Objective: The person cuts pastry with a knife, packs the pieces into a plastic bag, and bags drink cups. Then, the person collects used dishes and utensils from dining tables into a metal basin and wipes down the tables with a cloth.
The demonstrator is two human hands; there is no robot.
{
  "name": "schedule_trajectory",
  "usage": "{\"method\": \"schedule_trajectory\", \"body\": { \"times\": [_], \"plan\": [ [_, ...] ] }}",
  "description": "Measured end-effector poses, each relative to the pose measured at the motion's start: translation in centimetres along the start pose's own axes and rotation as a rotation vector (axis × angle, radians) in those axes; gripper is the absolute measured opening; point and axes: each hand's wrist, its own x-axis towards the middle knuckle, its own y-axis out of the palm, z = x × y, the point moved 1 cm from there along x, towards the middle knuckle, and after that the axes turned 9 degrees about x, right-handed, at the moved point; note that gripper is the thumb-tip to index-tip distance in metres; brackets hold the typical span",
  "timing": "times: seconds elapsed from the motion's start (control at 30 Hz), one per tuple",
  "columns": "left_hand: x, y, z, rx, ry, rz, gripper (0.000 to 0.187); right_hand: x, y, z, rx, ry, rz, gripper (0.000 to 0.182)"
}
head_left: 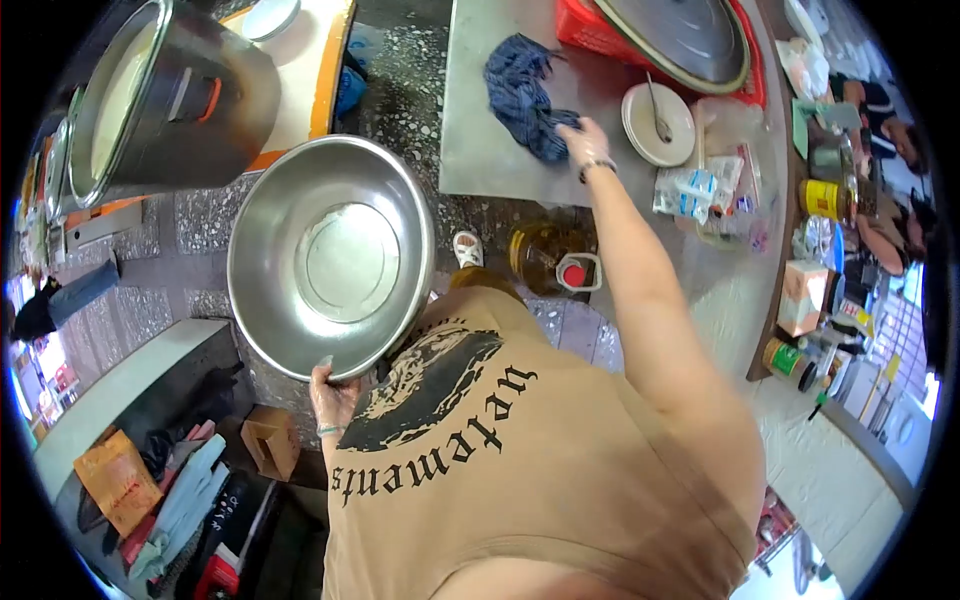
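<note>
My left hand (335, 398), in a clear plastic glove, is closed on the near rim of a large steel basin (270, 250). The basin hangs tilted over the floor, and its inside shows nothing but shiny metal. On the steel table, my right hand (588, 147), also gloved, has its fingers closed on one end of a crumpled dark blue striped cloth (520, 95). A white bowl (645, 145) with a spoon (660, 118) in it stands just right of that hand.
A large steel pot (225, 95) with pale contents stands upper left. A big oil bottle (545, 262) with a red cap sits below the table edge. Red basket (590, 28) and round lid (690, 40) lie at the table's back. An open drawer-like box (150, 370) is lower left.
</note>
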Motion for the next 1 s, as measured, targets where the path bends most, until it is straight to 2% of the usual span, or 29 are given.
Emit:
{"method": "schedule_trajectory", "body": {
  "times": [0.07,0.1,0.13,0.17,0.2,0.23,0.27,0.3,0.33,0.4,0.47,0.57,0.6,0.7,0.8,0.93,1.0],
  "plan": [
    [-1.1,0.8,-0.1,-0.210,-0.002,-0.106,0.025,-3.7,-3.4,5.6,0.134,-0.047,-0.185,0.066],
    [-0.6,0.2,0.3,-0.235,0.028,-0.146,0.029,1.6,-4.2,-1.3,-0.004,-0.383,-0.248,0.063],
    [-1.5,1.9,-0.2,-0.181,0.102,-0.156,0.033,-5.7,-6.4,9.5,0.189,-0.292,-0.397,0.057],
    [0.3,-0.8,0.7,-0.258,0.048,-0.082,0.035,-0.9,-7.4,4.7,-0.087,-0.357,-0.419,0.053],
    [-0.4,0.6,0.4,-0.265,0.142,-0.140,0.032,1.3,-8.3,2.5,-0.449,-0.741,-0.360,0.048],
    [-0.1,0.2,0.5,-0.310,0.147,-0.157,0.030,-4.2,-7.6,10.8,0.074,-0.415,-0.293,0.046],
    [-0.5,0.8,0.0,-0.321,0.160,-0.191,0.030,-5.5,-6.5,13.9,0.583,-0.191,-0.134,0.041],
    [-0.3,0.5,-0.4,-0.355,0.146,-0.235,0.031,-7.7,-4.6,17.0,0.627,-0.279,-0.200,0.035],
    [0.0,0.1,-0.9,-0.382,0.130,-0.266,0.032,-9.8,-2.6,19.5,0.626,-0.300,-0.155,0.035],
    [-0.1,-0.1,-2.7,-0.431,0.179,-0.286,0.032,-13.6,2.4,24.9,0.870,-0.289,-0.095,0.026],
    [0.4,-2.4,-5.6,-0.477,0.189,-0.314,0.036,-18.6,8.2,31.3,1.025,-0.336,0.232,0.024],
    [2.3,-7.6,-8.1,-0.609,0.183,-0.295,0.035,-23.3,17.0,37.9,0.983,-0.556,0.531,0.031],
    [2.7,-9.6,-9.2,-0.662,0.185,-0.248,0.035,-24.8,20.1,40.0,1.003,-0.577,0.560,0.031],
    [4.6,-17.0,-13.0,-0.754,0.199,-0.275,0.034,-29.6,30.5,46.5,1.012,-0.612,0.782,0.029],
    [6.1,-24.2,-19.5,-0.819,0.250,-0.244,0.042,-33.0,41.2,54.4,1.022,-0.676,0.807,0.030],
    [7.8,-30.5,-29.9,-0.895,0.267,-0.266,0.039,-36.5,52.4,64.3,1.117,-0.635,0.797,0.029],
    [9.8,-33.6,-35.0,-0.857,0.281,-0.311,0.035,-37.7,57.1,68.6,1.121,-0.712,0.814,0.027]
  ]
}}
